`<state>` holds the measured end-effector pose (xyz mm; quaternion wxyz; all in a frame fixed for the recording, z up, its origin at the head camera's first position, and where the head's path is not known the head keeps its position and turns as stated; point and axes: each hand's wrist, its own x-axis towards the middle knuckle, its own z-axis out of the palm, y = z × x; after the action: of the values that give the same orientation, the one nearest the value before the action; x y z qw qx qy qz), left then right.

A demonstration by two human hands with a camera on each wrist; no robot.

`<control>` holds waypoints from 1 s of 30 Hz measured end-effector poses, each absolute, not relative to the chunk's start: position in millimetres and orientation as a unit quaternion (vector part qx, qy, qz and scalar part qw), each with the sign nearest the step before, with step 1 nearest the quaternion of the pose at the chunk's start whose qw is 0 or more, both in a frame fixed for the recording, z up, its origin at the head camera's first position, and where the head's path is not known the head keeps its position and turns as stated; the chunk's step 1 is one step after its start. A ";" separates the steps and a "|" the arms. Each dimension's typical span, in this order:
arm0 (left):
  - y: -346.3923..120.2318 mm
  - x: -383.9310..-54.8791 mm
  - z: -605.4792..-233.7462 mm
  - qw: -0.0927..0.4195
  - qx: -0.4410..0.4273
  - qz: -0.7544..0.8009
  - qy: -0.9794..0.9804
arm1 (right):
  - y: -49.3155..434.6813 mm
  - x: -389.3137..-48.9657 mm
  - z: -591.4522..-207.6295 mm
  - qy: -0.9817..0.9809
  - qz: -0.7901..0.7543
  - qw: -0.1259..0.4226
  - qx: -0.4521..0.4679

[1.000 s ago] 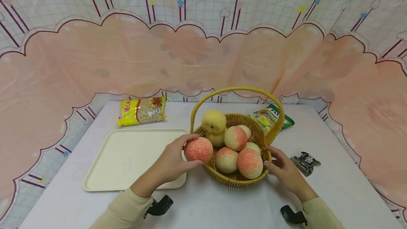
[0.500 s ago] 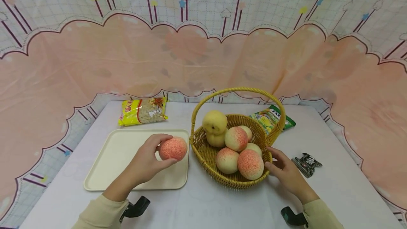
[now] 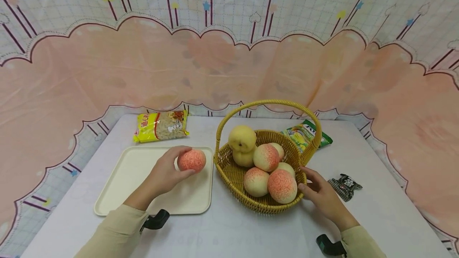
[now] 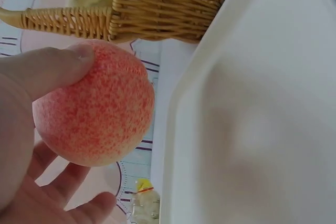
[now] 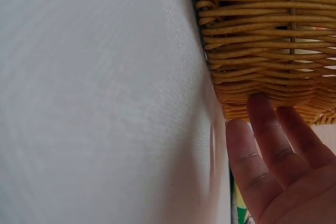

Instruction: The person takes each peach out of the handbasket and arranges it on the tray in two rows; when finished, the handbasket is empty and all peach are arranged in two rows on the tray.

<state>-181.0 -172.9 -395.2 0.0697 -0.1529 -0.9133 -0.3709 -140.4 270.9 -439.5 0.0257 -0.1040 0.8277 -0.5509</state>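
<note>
A: Layout, biggest first?

B: White desk (image 3: 251, 234) under everything. Then wicker basket (image 3: 228, 173), right of centre, handle up, fruit pile (image 3: 266, 157) inside. Then cream tray (image 3: 130, 170), flat, just left of the basket

A: Which grip is nearer the tray?

B: Left grip (image 3: 163, 173), it's right over it. Right grip (image 3: 320, 196) is on the basket's far right side, so the whole basket sits between it and the tray

A: Grip states?

B: Right: fairly straight fingers resting on the basket's outer wall, can't tell what the thumb bears on. Left: pinching a peach (image 3: 192, 161), thumb one side, fingers opposite, at least one finger spread clear of it

A: Peach vs grip?

B: Off the grip's right side, away from the wrist, over the tray's far right part. Round, no long axis to line up

A: So what counts?

B: Vertical, my read. Left wrist view shows a gap between peach and tray rim, so not touching. Tray floor below, basket just to the right. Height I can't tell
</note>
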 end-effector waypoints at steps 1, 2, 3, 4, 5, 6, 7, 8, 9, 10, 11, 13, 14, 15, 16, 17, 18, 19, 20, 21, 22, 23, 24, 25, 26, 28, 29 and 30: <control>-172.4 -183.9 -396.4 0.067 -0.153 -0.371 -0.913 | 270.8 -140.1 -439.5 0.827 -0.551 0.026 -0.103; -171.9 -186.7 -397.5 0.064 -0.155 -0.372 -0.913 | 270.7 -139.9 -439.5 0.827 -0.552 0.026 -0.103; -171.0 -189.4 -398.1 0.063 -0.157 -0.373 -0.912 | 270.6 -139.7 -439.5 0.827 -0.552 0.027 -0.101; -170.2 -192.2 -398.8 0.062 -0.160 -0.376 -0.911 | 270.5 -139.5 -439.4 0.827 -0.552 0.027 -0.100; -169.3 -194.9 -399.4 0.060 -0.161 -0.377 -0.910 | 270.4 -139.4 -439.4 0.827 -0.553 0.028 -0.100; -168.5 -197.6 -399.8 0.057 -0.163 -0.378 -0.910 | 270.3 -139.3 -439.5 0.827 -0.553 0.028 -0.100; -167.8 -200.1 -400.7 0.054 -0.161 -0.379 -0.909 | 270.2 -139.3 -439.5 0.826 -0.554 0.028 -0.101; -167.1 -202.6 -401.6 0.052 -0.161 -0.379 -0.910 | 270.2 -139.3 -439.7 0.825 -0.555 0.028 -0.102; -166.3 -205.0 -402.4 0.050 -0.159 -0.379 -0.910 | 270.2 -139.3 -439.9 0.825 -0.555 0.028 -0.103; -165.8 -207.4 -403.5 0.046 -0.156 -0.379 -0.911 | 270.2 -139.4 -440.0 0.825 -0.555 0.028 -0.104; -165.3 -209.8 -404.9 0.043 -0.153 -0.379 -0.912 | 270.3 -139.5 -440.2 0.824 -0.556 0.028 -0.105; -164.1 -214.2 -407.2 0.036 -0.146 -0.379 -0.913 | 270.5 -139.8 -440.4 0.824 -0.555 0.028 -0.107; -163.5 -216.3 -408.3 0.033 -0.143 -0.379 -0.914 | 270.6 -140.0 -440.5 0.825 -0.555 0.027 -0.108; -163.0 -218.3 -409.2 0.028 -0.140 -0.378 -0.915 | 270.6 -140.2 -440.6 0.825 -0.554 0.026 -0.109; -162.3 -220.6 -410.1 0.024 -0.137 -0.378 -0.915 | 270.8 -140.5 -440.7 0.825 -0.553 0.025 -0.110; -161.7 -222.7 -410.7 0.021 -0.135 -0.378 -0.916 | 270.8 -140.8 -440.7 0.825 -0.553 0.024 -0.111; -161.0 -224.5 -411.2 0.018 -0.132 -0.378 -0.916 | 270.8 -141.1 -440.8 0.825 -0.553 0.023 -0.112; -160.5 -226.2 -411.7 0.014 -0.129 -0.379 -0.916 | 270.8 -141.2 -440.9 0.826 -0.553 0.023 -0.111; -160.1 -228.0 -412.2 0.011 -0.127 -0.379 -0.917 | 270.7 -141.4 -440.9 0.825 -0.554 0.023 -0.110; -159.8 -229.5 -412.7 0.008 -0.126 -0.379 -0.917 | 270.5 -141.4 -440.8 0.824 -0.556 0.025 -0.109; -159.4 -230.8 -412.9 0.005 -0.124 -0.379 -0.917 | 270.4 -141.3 -440.7 0.823 -0.557 0.026 -0.107; -159.3 -231.9 -413.1 0.002 -0.122 -0.379 -0.917 | 270.2 -141.2 -440.5 0.823 -0.558 0.027 -0.105; -159.0 -233.0 -413.3 -0.001 -0.122 -0.380 -0.917 | 270.0 -141.1 -440.3 0.822 -0.559 0.028 -0.103; -158.9 -234.0 -413.7 -0.003 -0.122 -0.380 -0.917 | 269.8 -141.0 -440.0 0.822 -0.560 0.030 -0.100; -158.5 -235.0 -414.1 -0.005 -0.122 -0.380 -0.917 | 269.6 -140.8 -439.8 0.822 -0.560 0.031 -0.097; -157.7 -236.5 -414.9 -0.010 -0.122 -0.382 -0.916 | 269.1 -140.5 -439.4 0.823 -0.560 0.032 -0.093; -157.5 -237.3 -415.5 -0.014 -0.121 -0.383 -0.916 | 268.9 -140.4 -439.4 0.823 -0.560 0.032 -0.092; -157.2 -238.0 -416.2 -0.017 -0.121 -0.383 -0.915 | 268.6 -140.3 -439.3 0.823 -0.560 0.032 -0.090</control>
<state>-238.0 -157.2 -416.2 -0.0168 -0.1206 -0.9155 -0.3835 -140.3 268.6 -439.3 0.0324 -0.0903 0.8227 -0.5603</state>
